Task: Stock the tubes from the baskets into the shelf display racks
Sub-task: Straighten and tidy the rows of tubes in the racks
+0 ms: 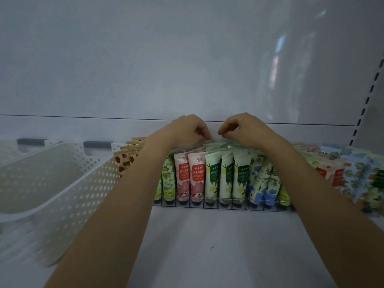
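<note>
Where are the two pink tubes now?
In the head view, the pink tubes stand in the front row of the rack, just left of centre, between a green tube on their left and pale green tubes on their right.

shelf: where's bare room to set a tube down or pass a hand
Bare shelf board lies in front of the rack, right of the white basket, which shows nothing inside. Crowded: tubes fill the rack side to side, with the left hand and right hand at its back.

Curled left hand and right hand above racked tubes, basket beside
</note>
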`<state>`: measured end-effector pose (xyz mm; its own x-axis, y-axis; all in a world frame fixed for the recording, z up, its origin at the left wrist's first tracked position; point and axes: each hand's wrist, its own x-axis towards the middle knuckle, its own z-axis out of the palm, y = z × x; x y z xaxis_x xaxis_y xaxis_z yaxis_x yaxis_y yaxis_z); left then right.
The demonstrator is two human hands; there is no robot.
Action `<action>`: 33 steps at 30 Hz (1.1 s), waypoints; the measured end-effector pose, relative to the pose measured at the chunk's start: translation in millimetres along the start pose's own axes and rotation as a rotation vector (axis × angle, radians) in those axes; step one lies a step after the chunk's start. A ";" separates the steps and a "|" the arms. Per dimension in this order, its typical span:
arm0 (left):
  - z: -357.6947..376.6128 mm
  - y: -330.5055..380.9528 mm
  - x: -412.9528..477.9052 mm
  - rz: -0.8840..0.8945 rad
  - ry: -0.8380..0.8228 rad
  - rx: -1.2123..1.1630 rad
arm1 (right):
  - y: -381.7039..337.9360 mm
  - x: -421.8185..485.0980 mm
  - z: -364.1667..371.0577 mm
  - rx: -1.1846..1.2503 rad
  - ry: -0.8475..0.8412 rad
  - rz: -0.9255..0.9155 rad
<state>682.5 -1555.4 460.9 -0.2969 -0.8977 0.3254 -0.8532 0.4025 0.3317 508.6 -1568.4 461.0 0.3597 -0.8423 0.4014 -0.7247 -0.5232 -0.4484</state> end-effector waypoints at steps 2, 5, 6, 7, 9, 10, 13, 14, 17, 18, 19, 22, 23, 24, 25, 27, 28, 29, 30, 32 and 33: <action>1.0 2.2 0.1 0.033 -0.005 -0.001 | 4.5 -3.2 -4.4 0.001 -0.076 0.033; 3.2 3.8 -0.4 0.060 -0.030 0.003 | 7.1 -6.3 -3.8 0.027 -0.121 0.047; 3.9 4.1 -0.8 0.065 -0.034 0.004 | 7.0 -6.3 -2.8 0.023 -0.125 0.036; 4.4 4.2 -1.0 0.068 -0.035 0.004 | 6.5 -6.2 -1.8 0.010 -0.128 0.021; 5.2 4.0 -1.2 0.074 -0.033 0.004 | 5.4 -5.5 -0.6 -0.022 -0.133 -0.002; 5.6 4.2 -1.3 0.077 -0.030 0.004 | 5.2 -5.1 -0.1 -0.037 -0.136 -0.005; 6.5 4.9 -1.3 0.084 -0.014 0.023 | 4.8 -4.8 1.4 -0.093 -0.144 -0.003; 6.8 5.2 -1.2 0.087 -0.011 0.031 | 4.7 -4.5 1.8 -0.100 -0.136 -0.001; 6.9 6.2 -1.3 0.088 -0.009 0.039 | 3.7 -4.8 3.0 -0.091 -0.142 0.011; 7.0 6.4 -1.2 0.087 -0.010 0.041 | 3.5 -4.6 3.0 -0.084 -0.153 0.020; 7.0 6.4 -1.0 0.086 -0.012 0.043 | 3.2 -4.9 2.3 -0.072 -0.154 0.028; 7.5 6.4 -0.5 0.093 -0.004 0.036 | 4.5 -5.8 -7.8 0.002 -0.074 0.045; 7.9 6.8 -0.4 0.100 0.008 0.026 | 6.2 -6.2 -13.3 0.012 -0.045 0.048; 8.4 7.5 -0.2 0.110 0.019 0.014 | 8.2 -7.0 -18.9 0.009 -0.034 0.050; 9.2 8.3 0.1 0.120 0.024 0.010 | 10.7 -8.0 -23.6 0.002 -0.041 0.056; 10.5 9.9 0.7 0.125 0.016 0.025 | 15.0 -10.9 -28.0 -0.014 -0.087 0.086; 11.2 10.1 1.0 0.119 0.011 0.032 | 16.8 -11.7 -27.3 -0.026 -0.110 0.105; 11.3 9.9 1.0 0.110 0.009 0.035 | 18.3 -12.4 -25.5 -0.035 -0.128 0.122; 10.9 9.5 0.7 0.099 0.006 0.032 | 19.2 -12.6 -23.3 -0.036 -0.139 0.132; 8.5 9.0 -0.7 0.071 -0.015 0.020 | 20.3 -12.2 -21.0 -0.016 -0.147 0.137; 6.9 9.5 -1.9 0.057 -0.034 0.018 | 20.3 -11.9 -21.2 -0.011 -0.153 0.134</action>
<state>672.0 -1551.1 457.3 -0.3595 -0.8790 0.3131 -0.8418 0.4503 0.2977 477.2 -1566.3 464.1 0.3439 -0.9146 0.2128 -0.7781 -0.4045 -0.4806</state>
